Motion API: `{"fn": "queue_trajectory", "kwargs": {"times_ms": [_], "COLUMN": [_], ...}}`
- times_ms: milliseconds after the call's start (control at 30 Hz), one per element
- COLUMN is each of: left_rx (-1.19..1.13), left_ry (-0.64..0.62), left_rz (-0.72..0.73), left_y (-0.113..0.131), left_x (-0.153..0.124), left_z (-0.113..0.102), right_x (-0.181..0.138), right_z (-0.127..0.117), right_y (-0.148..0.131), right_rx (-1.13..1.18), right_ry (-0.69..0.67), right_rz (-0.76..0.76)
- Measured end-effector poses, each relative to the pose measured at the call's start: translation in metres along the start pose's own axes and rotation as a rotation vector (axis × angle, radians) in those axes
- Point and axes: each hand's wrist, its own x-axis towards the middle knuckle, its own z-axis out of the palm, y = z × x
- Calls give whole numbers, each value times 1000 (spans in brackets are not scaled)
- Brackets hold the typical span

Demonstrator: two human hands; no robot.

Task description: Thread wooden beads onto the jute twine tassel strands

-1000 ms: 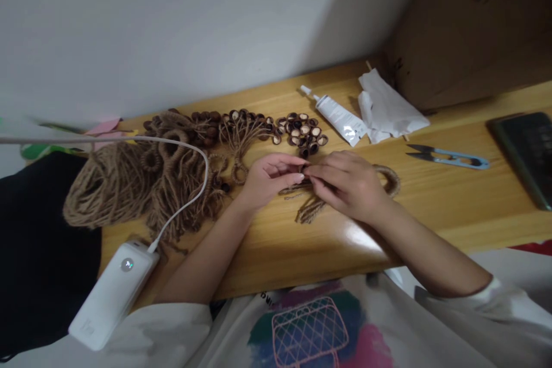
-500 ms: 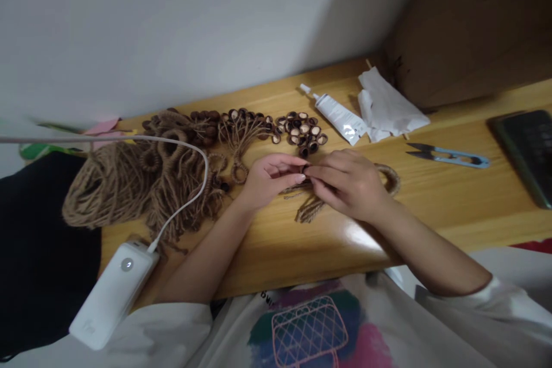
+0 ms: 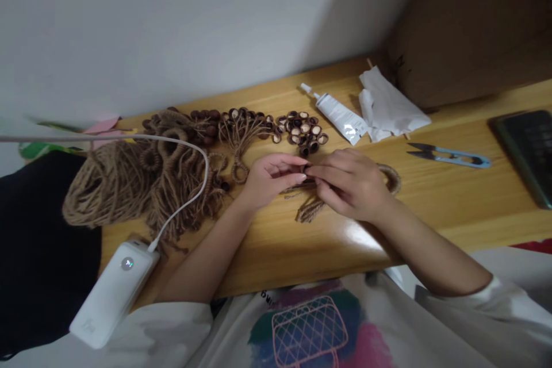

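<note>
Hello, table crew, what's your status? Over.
Left hand and right hand together at a small dark piece. Cord strands beside right hand. Blue snips off to the right, out of the hands' way.

Table (image 3: 276, 264): wood-grained, glossy, 1 bright glare patch. Twine skein (image 3: 107, 187) and twine tassel (image 3: 309, 213): rough, fibrous, matt, jute-like. Shell pieces (image 3: 304, 150): hard-looking, smooth, faint shine. Tube (image 3: 340, 116): smooth, shiny at its flat end. Wrapper (image 3: 394, 108): thin, crumpled, matt; paper or plastic unclear. Snips (image 3: 470, 158): 2 metal blades. Power bank (image 3: 112, 296): smooth plastic, soft sheen. Box (image 3: 470, 34): matt cardboard. Wall (image 3: 172, 40): smooth, matt.
</note>
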Motion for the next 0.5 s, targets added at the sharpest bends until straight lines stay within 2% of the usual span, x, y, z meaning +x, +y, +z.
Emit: {"fn": "queue_trajectory", "kwargs": {"times_ms": [500], "left_rx": [9], "left_ry": [7], "left_rz": [-15], "left_y": [0], "left_x": [0], "left_z": [-1], "right_x": [0], "right_z": [3], "right_y": [-1], "right_rx": [-2], "right_ry": [34], "right_rz": [-34]}}
